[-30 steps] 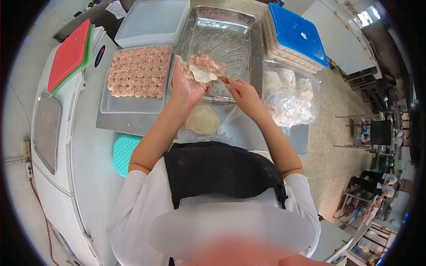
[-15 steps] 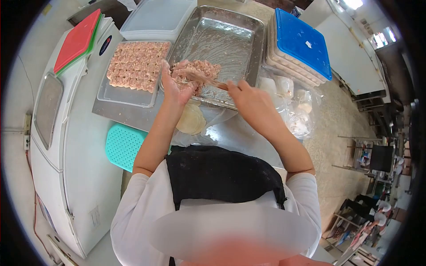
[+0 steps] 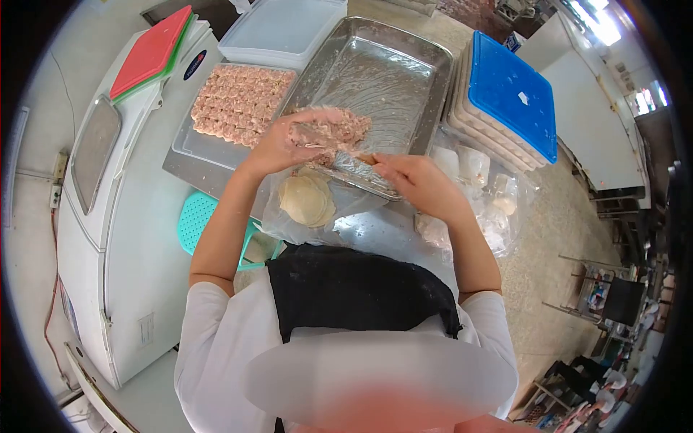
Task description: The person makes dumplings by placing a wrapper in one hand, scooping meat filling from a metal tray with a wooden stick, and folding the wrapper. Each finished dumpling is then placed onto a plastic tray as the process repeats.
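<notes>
My right hand (image 3: 415, 179) grips the brown handle of a slim, meat-smeared spatula (image 3: 354, 153) at the tray's near edge. Its other end reaches toward my left hand (image 3: 281, 141), whose fingers curl over the near left corner of the tray. Blur hides what those fingers hold. Ground meat (image 3: 354, 126) lies heaped in the deep metal tray (image 3: 442, 79), directly beyond the left hand. Below that hand a stack of round, pale dough wrappers (image 3: 307, 198) rests on clear plastic. Rows of meat-filled dumplings (image 3: 234, 105) fill a clear container to the left.
Blue-lidded stacked containers (image 3: 512, 94) stand right of the tray, with plastic-bagged white items (image 3: 476, 169) in front. A translucent lidded box (image 3: 278, 29) sits at the back. White freezer (image 3: 144, 238) at left carries red and green lids (image 3: 151, 54). A turquoise stool (image 3: 196, 220) stands below the table.
The view has shifted, so the table sits farther right and lower. My left hand has turned from upright to curled over, and the spatula has drawn back toward the tray's near edge.
</notes>
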The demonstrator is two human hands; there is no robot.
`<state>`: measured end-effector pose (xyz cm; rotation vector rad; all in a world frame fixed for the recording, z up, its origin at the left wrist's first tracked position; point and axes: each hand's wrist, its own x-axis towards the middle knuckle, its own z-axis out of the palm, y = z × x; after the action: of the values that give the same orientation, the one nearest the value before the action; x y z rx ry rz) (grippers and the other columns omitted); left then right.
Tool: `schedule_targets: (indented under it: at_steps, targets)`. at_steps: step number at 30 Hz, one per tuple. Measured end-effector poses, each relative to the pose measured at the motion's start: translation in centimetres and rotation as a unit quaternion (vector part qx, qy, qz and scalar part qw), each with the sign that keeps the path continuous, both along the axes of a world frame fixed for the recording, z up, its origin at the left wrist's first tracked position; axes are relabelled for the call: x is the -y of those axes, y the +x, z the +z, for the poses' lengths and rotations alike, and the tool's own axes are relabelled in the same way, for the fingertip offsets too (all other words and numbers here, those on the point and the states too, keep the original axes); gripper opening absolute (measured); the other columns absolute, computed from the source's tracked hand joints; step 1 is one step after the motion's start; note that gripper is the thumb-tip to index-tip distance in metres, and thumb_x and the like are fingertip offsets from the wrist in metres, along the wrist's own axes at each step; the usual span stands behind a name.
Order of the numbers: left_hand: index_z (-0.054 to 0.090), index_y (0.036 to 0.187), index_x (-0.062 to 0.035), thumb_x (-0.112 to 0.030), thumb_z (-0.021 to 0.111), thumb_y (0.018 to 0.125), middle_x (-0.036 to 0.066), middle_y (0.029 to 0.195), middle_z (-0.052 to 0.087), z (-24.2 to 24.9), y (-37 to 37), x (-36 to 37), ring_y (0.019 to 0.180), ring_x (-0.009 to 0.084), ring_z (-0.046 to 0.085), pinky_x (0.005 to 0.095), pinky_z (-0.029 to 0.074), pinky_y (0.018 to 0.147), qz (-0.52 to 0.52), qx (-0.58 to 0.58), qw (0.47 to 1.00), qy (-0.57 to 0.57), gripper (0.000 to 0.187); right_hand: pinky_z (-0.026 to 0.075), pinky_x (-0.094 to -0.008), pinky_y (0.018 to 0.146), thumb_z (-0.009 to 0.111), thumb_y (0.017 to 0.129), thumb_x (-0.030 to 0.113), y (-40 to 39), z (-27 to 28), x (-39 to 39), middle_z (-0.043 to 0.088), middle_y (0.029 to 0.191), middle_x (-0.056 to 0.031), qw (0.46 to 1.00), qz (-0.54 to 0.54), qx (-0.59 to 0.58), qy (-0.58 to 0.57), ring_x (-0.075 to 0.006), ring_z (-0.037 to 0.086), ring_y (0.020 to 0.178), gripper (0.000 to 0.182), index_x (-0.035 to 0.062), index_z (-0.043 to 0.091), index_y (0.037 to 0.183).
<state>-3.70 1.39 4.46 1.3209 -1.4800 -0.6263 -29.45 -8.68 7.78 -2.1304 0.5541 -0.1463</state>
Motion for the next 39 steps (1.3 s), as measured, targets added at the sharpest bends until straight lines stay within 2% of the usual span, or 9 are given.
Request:
schedule_targets:
  at_steps: [3, 14, 17, 20, 23, 28, 30, 32, 39]
  targets:
    - [0.063, 0.106, -0.0014, -0.008, 0.072, 0.068, 0.005, 0.107, 0.066, 0.0, 1.6, 0.4, 0.099, 0.0157, 0.06, 0.0322, 0.047, 0.087, -0.152, 0.055, 0.985, 0.068, 0.039, 0.05, -0.0416, 0.079, 0.053, 0.095, 0.023, 0.6, -4.4, 0.5, 0.067, 0.099, -0.0202, 0.987, 0.012, 0.134, -0.087, -0.0402, 0.062, 0.09, 0.028, 0.0013, 0.064, 0.108]
    - [0.064, 0.103, -0.002, -0.025, 0.075, 0.075, 0.011, 0.103, 0.067, -5.5, 2.6, 0.7, 0.093, 0.0235, 0.063, 0.0357, 0.048, 0.084, 0.091, 0.087, 0.965, 0.232, 0.038, 0.05, -0.0441, 0.068, 0.056, 0.088, 0.018, 1.5, -10.9, 1.7, 0.062, 0.084, -0.011, 0.916, -0.087, -0.108, -0.377, -0.032, 0.063, 0.078, 0.018, 0.0097, 0.065, 0.102]
    - [0.057, 0.125, -0.0065, -0.019, 0.079, 0.073, 0.011, 0.124, 0.061, -4.1, 3.3, -1.1, 0.107, 0.0214, 0.059, 0.035, 0.047, 0.092, 0.054, 0.033, 0.987, 0.146, 0.057, 0.05, -0.0439, 0.068, 0.054, 0.092, 0.021, -0.3, -9.4, 1.8, 0.063, 0.083, -0.0131, 0.932, -0.074, -0.122, -0.334, -0.0331, 0.063, 0.08, 0.023, 0.0058, 0.065, 0.104]
    - [0.053, 0.128, -0.0076, -0.02, 0.081, 0.07, 0.008, 0.128, 0.058, -0.9, 3.1, -2.5, 0.113, 0.0228, 0.056, 0.0361, 0.043, 0.097, 0.027, 0.068, 0.997, 0.013, 0.065, 0.052, -0.0389, 0.074, 0.056, 0.093, 0.022, -0.4, -3.4, -1.0, 0.066, 0.095, -0.0164, 0.965, -0.187, -0.05, -0.177, -0.0303, 0.065, 0.086, 0.028, 0.0046, 0.065, 0.112]
    - [0.058, 0.119, -0.0072, -0.018, 0.082, 0.069, 0.007, 0.122, 0.061, 0.0, 4.0, -3.2, 0.112, 0.0232, 0.057, 0.0357, 0.042, 0.099, -0.052, 0.031, 0.998, 0.033, 0.057, 0.051, -0.0352, 0.082, 0.056, 0.094, 0.024, 0.2, -1.4, -3.1, 0.067, 0.104, -0.0178, 0.991, -0.096, 0.071, -0.05, -0.0298, 0.065, 0.092, 0.03, 0.003, 0.065, 0.113]
    - [0.062, 0.108, -0.0068, -0.02, 0.083, 0.068, 0.007, 0.112, 0.063, 0.3, 7.0, -4.2, 0.109, 0.0216, 0.057, 0.0351, 0.043, 0.095, -0.108, 0.146, 0.98, 0.076, 0.047, 0.051, -0.0355, 0.074, 0.059, 0.092, 0.022, 5.5, -0.3, -6.4, 0.068, 0.094, -0.0145, 0.986, -0.019, 0.082, -0.146, -0.0301, 0.065, 0.085, 0.026, 0.0046, 0.067, 0.11]
    - [0.063, 0.106, -0.0068, -0.021, 0.083, 0.068, 0.007, 0.109, 0.063, 0.2, 8.5, -4.8, 0.107, 0.0215, 0.058, 0.035, 0.043, 0.093, -0.07, 0.163, 0.982, 0.066, 0.046, 0.048, -0.0393, 0.064, 0.061, 0.09, 0.023, 6.3, 2.8, -7.6, 0.062, 0.08, -0.0128, 0.933, -0.098, -0.046, -0.342, -0.0317, 0.062, 0.074, 0.025, 0.0067, 0.066, 0.109]
    - [0.062, 0.107, -0.0069, -0.026, 0.085, 0.066, 0.009, 0.11, 0.062, -0.2, 10.4, -5.2, 0.108, 0.0228, 0.057, 0.0348, 0.043, 0.093, -0.086, -0.008, 0.978, 0.192, 0.051, 0.047, -0.0403, 0.061, 0.061, 0.089, 0.024, 8.3, 2.4, -9.6, 0.057, 0.076, -0.0127, 0.929, -0.093, -0.001, -0.359, -0.0323, 0.06, 0.07, 0.025, 0.0074, 0.066, 0.108]
    - [0.064, 0.103, -0.0028, -0.027, 0.083, 0.069, 0.014, 0.101, 0.066, 0.1, 15.7, -8.5, 0.1, 0.0272, 0.062, 0.035, 0.046, 0.089, -0.011, 0.098, 0.995, 0.033, 0.046, 0.05, -0.0424, 0.067, 0.058, 0.091, 0.026, 12.1, 5.2, -12.0, 0.064, 0.087, -0.0146, 0.95, -0.11, 0.033, -0.291, -0.036, 0.062, 0.078, 0.027, 0.0085, 0.065, 0.109]
